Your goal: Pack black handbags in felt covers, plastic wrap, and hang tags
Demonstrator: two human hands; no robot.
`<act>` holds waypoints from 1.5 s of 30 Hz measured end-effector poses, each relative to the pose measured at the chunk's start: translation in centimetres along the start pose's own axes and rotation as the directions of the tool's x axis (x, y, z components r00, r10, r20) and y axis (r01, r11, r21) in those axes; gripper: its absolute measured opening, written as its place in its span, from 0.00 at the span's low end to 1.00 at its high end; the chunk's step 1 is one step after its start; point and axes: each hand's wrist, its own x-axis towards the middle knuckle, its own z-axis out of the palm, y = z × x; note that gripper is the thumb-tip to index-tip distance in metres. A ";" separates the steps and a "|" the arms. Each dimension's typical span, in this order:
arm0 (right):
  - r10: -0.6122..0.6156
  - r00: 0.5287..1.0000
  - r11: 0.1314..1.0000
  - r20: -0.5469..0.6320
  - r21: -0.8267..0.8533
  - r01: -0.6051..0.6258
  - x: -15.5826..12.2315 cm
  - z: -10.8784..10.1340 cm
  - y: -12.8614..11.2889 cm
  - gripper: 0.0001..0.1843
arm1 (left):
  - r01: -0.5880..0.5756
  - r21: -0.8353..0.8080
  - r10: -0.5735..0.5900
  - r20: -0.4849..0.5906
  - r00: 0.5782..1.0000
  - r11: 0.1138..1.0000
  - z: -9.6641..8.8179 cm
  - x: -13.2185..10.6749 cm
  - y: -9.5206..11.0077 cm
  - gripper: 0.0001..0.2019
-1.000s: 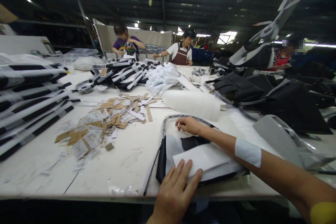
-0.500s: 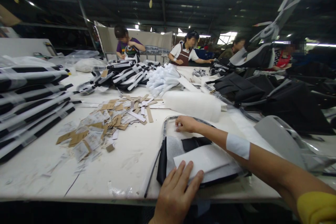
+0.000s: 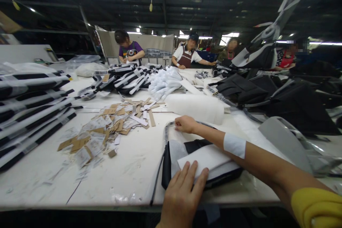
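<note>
A black bag (image 3: 171, 165) with white foam sheets (image 3: 207, 160) on it lies inside a clear plastic sleeve at the table's near edge. My left hand (image 3: 183, 194) lies flat with fingers stretched on the near corner of the white sheet. My right hand (image 3: 185, 124) reaches across to the far edge of the plastic sleeve (image 3: 169, 128), fingers closed in a pinch on its rim. A white band (image 3: 234, 145) wraps my right forearm.
Loose cardboard and paper tags (image 3: 107, 126) litter the white table (image 3: 128, 164). Stacked black-and-white bagged items (image 3: 29, 110) stand at left, a white foam roll (image 3: 196, 108) and black bags (image 3: 294, 103) at right. Several people work at the far end.
My right hand has slid a little left along the sleeve's far edge. My left hand stays pressed on the sheet. The view shifted slightly.
</note>
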 end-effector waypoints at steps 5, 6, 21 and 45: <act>-0.045 0.998 0.999 -0.044 -0.002 0.045 0.3 -0.1 -0.6 0.13 | 0.049 -0.014 -0.050 -0.075 0.996 0.999 0.9 0.3 1.1 0.19; -0.050 0.997 0.999 -0.053 -0.005 0.050 0.2 -0.2 -0.7 0.13 | 0.049 -0.011 -0.050 -0.088 0.995 0.999 1.1 0.1 1.3 0.19; -0.126 0.964 0.991 -0.235 0.015 0.133 -7.0 -4.3 -3.4 0.10 | -0.013 0.035 0.013 0.009 1.000 0.999 0.7 -1.1 1.8 0.20; -0.407 0.855 0.888 -0.322 0.080 0.453 -18.7 0.3 -5.7 0.13 | 0.074 -0.126 -0.064 0.075 0.995 0.989 -0.1 -0.8 1.8 0.18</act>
